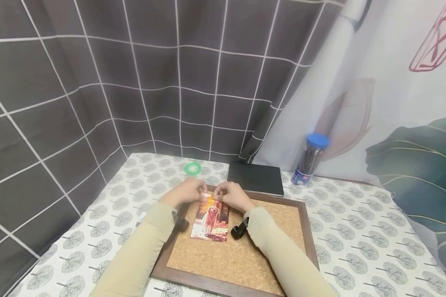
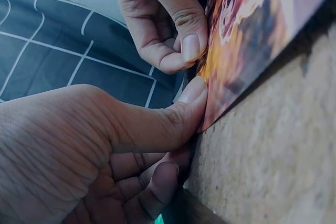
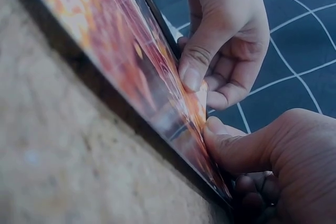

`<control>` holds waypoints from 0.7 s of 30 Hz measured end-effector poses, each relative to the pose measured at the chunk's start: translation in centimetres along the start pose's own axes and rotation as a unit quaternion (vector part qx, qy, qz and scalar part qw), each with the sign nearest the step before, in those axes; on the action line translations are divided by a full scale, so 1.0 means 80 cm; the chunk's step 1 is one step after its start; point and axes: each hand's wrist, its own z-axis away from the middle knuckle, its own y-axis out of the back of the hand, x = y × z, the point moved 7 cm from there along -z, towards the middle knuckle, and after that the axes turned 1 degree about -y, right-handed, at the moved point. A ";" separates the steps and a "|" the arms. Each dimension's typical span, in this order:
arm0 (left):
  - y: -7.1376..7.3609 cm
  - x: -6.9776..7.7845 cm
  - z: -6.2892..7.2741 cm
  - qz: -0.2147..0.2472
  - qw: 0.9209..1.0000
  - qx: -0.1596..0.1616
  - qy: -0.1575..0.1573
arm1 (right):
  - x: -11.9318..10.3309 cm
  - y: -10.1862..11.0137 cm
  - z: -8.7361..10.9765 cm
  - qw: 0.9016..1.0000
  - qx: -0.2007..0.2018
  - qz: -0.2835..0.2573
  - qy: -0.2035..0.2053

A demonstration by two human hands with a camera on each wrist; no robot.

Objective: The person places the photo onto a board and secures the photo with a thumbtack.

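The left hand [image 1: 183, 193] and right hand [image 1: 234, 195] both pinch the far end of the dog picture [image 1: 209, 220]. It's over the left part of the board [image 1: 215, 262] on the table [image 1: 360, 247].

2 long, cream sleeves [image 1: 137, 251]; 2 small, dark wrist cameras [image 1: 239, 232], 1 per sleeve.

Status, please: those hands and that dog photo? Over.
Left hand and right hand pinching golden retriever photo by top edge. Photo over framed corkboard. Nothing visibly in the way.
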 end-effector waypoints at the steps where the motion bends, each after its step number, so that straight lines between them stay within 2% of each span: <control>1: 0.000 -0.001 0.001 0.000 1.000 0.000 0.002 | 0.000 -0.001 0.000 1.000 -0.001 -0.004 -0.002; 21: 0.001 0.002 0.002 -0.009 1.000 0.003 -0.005 | 0.003 -0.002 -0.003 1.000 0.004 0.002 -0.012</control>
